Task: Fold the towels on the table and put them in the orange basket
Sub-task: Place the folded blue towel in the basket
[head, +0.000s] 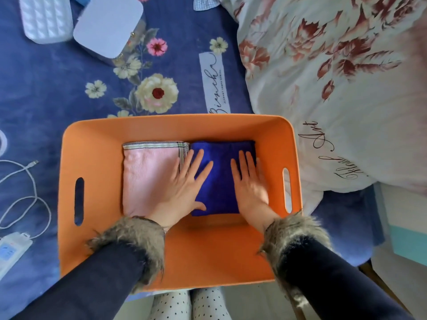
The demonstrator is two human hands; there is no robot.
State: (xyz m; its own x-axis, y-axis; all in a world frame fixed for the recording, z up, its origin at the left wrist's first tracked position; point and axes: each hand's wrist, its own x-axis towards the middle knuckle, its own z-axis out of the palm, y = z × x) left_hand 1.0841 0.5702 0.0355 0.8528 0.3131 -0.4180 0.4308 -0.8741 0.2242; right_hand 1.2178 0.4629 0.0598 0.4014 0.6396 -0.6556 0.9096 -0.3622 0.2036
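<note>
Head view: left hand (182,188) flat, fingers straight and spread, palm down across the seam between the pink towel (147,179) and the blue towel (219,181); fingertips on the blue towel's left edge, heel over the pink one. Right hand (250,183) flat too, fingers straight and close together, pressing on the right part of the blue towel, near its right edge. Nothing gripped by either hand; both laid open on cloth.

Both towels folded, lying side by side and touching on the floor of the orange basket (97,139), pink on the left with a striped border at its far edge, blue on the right. Bare basket floor visible on the near side of the towels. Slot handles in the left and right basket walls.

Dark sleeves with fur cuffs (136,236) reaching over the near rim.

Basket resting on a blue floral cloth (46,93). Far left: white box (108,26) and white quilted pad (45,18). Left edge: white cable (30,181) and power strip (11,250). Right: white quilt with red flowers (335,77), just beside the basket's right wall.
</note>
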